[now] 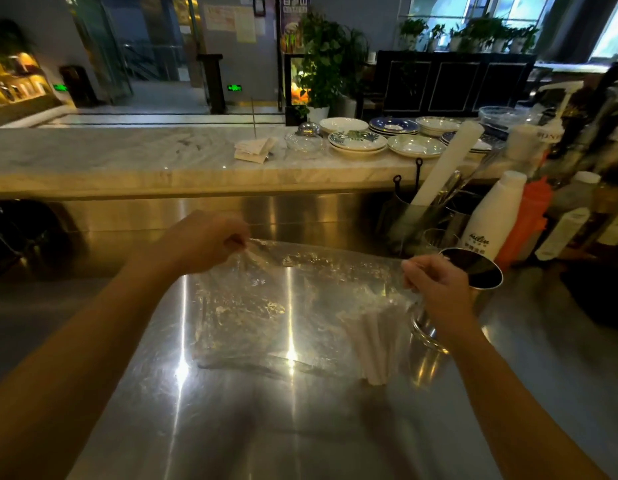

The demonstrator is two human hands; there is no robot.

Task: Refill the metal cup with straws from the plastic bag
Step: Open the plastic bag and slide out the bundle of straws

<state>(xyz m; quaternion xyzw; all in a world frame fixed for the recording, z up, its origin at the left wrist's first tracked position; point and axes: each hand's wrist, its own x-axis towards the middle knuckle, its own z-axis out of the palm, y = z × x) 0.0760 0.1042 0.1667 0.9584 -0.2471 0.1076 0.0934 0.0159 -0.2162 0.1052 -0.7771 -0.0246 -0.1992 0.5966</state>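
Observation:
A clear plastic bag (266, 306) hangs stretched above the steel counter (231, 427). My left hand (203, 242) pinches its top left corner and my right hand (435, 285) pinches its top right corner. Several white paper-wrapped straws (373, 344) lie bunched in the bag's lower right part. The metal cup (480, 271) stands just behind my right hand, its dark inside showing no straws; my wrist hides its lower half.
Right of the cup stand a white bottle (487, 220), an orange bottle (529, 220) and several other bottles. A holder with a white roll (446, 164) and utensils stands behind. Stacked plates (357, 142) sit on the raised marble ledge (127, 157).

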